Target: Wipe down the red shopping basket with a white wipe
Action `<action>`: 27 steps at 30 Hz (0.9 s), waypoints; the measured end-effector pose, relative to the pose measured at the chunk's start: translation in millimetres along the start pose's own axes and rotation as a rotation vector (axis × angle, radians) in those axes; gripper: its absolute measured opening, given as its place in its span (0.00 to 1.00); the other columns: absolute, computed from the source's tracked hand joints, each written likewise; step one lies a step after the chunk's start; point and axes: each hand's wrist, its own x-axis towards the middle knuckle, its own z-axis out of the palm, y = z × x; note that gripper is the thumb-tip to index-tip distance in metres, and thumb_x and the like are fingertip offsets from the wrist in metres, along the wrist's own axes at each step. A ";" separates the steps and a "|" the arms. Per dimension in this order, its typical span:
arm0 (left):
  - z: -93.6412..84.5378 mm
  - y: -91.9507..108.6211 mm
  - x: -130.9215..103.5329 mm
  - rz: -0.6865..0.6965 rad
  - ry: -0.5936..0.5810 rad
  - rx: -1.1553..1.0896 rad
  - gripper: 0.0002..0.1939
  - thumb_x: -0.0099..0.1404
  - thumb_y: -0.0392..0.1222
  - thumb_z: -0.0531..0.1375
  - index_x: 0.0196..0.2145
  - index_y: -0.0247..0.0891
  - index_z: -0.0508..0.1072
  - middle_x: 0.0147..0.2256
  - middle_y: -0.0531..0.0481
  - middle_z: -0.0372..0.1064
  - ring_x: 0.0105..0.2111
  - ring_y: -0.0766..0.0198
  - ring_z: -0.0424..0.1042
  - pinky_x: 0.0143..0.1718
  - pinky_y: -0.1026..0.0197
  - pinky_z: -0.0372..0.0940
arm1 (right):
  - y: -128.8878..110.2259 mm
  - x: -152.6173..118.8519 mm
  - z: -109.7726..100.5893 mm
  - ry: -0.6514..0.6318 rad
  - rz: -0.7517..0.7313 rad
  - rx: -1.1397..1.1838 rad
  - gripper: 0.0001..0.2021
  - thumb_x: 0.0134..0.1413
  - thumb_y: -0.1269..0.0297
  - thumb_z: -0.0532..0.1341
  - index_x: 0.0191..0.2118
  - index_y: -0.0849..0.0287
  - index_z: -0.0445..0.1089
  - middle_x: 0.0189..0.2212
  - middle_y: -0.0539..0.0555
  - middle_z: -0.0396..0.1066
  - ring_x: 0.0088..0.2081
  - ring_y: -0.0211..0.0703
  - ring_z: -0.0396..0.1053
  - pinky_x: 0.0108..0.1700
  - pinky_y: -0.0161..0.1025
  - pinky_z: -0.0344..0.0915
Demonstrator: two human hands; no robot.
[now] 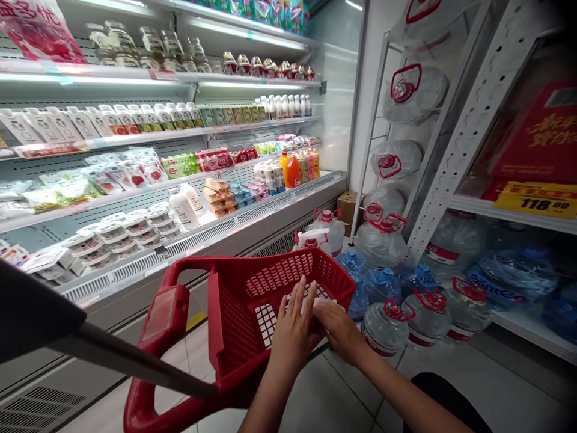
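Observation:
A red plastic shopping cart with a perforated basket stands below me, its handle at the left. My left hand is over the basket's near side, its fingers stretched out and slightly apart. Close beside it, my right hand has its fingers bent round the edge of a thin white sheet, perhaps a cloth or tissue. Part of the sheet is hidden behind both hands. White floor tiles show through the grid of the basket.
A lit refrigerated shelf with dairy cups, cartons and bottles runs along the left. Large water bottles stand on the floor and a rack at the right, near a metal shelf. A dark bar crosses the lower left.

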 end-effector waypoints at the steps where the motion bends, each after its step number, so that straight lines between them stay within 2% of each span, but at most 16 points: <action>1: 0.7 1.1 -0.8 -0.004 -0.012 0.008 0.59 0.63 0.34 0.64 0.77 0.48 0.29 0.77 0.44 0.29 0.76 0.50 0.39 0.71 0.39 0.54 | -0.1 -0.6 -1.1 -0.001 -0.001 0.008 0.27 0.63 0.76 0.50 0.65 0.57 0.67 0.59 0.60 0.74 0.64 0.50 0.68 0.67 0.57 0.65; 5: 0.2 6.6 -4.8 -0.025 -0.028 0.093 0.58 0.62 0.35 0.65 0.77 0.45 0.32 0.77 0.45 0.30 0.76 0.52 0.40 0.72 0.41 0.53 | 7.2 -7.0 -7.2 0.005 -0.010 0.003 0.31 0.62 0.78 0.48 0.68 0.56 0.64 0.62 0.58 0.72 0.66 0.48 0.65 0.69 0.56 0.63; 8: 0.5 11.0 -9.2 -0.022 -0.022 0.170 0.58 0.62 0.38 0.67 0.77 0.45 0.33 0.77 0.46 0.31 0.76 0.51 0.40 0.71 0.41 0.55 | 23.7 -15.3 -12.4 0.037 0.001 -0.042 0.32 0.60 0.79 0.48 0.67 0.55 0.66 0.61 0.57 0.73 0.66 0.46 0.67 0.68 0.56 0.64; 11: 5.0 14.3 -12.8 -0.054 -0.005 0.257 0.58 0.62 0.41 0.67 0.77 0.47 0.33 0.77 0.47 0.33 0.76 0.51 0.40 0.69 0.38 0.57 | 37.1 -19.9 -15.6 0.011 -0.010 -0.064 0.33 0.59 0.80 0.49 0.67 0.54 0.67 0.61 0.56 0.73 0.66 0.45 0.67 0.69 0.56 0.63; 15: 10.1 11.3 -15.6 -0.124 0.014 0.325 0.56 0.64 0.41 0.65 0.77 0.50 0.33 0.77 0.49 0.35 0.76 0.52 0.40 0.69 0.37 0.56 | 37.5 -16.3 -13.4 -0.030 -0.047 -0.029 0.32 0.60 0.80 0.48 0.67 0.56 0.66 0.62 0.57 0.73 0.66 0.45 0.66 0.70 0.56 0.62; 20: 1.3 -10.5 -21.4 -0.151 0.017 0.320 0.57 0.66 0.41 0.65 0.76 0.50 0.29 0.76 0.49 0.37 0.75 0.52 0.46 0.69 0.40 0.57 | 21.9 -1.9 -1.2 -0.038 -0.053 0.013 0.32 0.61 0.80 0.48 0.68 0.55 0.65 0.62 0.56 0.73 0.66 0.45 0.66 0.70 0.56 0.62; 25: -7.3 -44.9 -30.7 -0.110 0.060 0.307 0.51 0.69 0.42 0.61 0.76 0.50 0.32 0.76 0.49 0.42 0.74 0.52 0.48 0.69 0.44 0.57 | 4.8 16.8 11.6 -0.056 -0.072 0.023 0.34 0.58 0.80 0.50 0.70 0.54 0.63 0.62 0.55 0.72 0.65 0.44 0.66 0.71 0.52 0.60; 27: -6.9 -59.1 -35.6 -0.112 0.067 0.293 0.51 0.69 0.41 0.61 0.77 0.49 0.32 0.75 0.49 0.43 0.74 0.53 0.50 0.66 0.47 0.62 | -0.4 23.1 17.8 -0.072 -0.072 0.035 0.35 0.57 0.79 0.50 0.70 0.54 0.63 0.61 0.55 0.73 0.63 0.45 0.67 0.70 0.52 0.61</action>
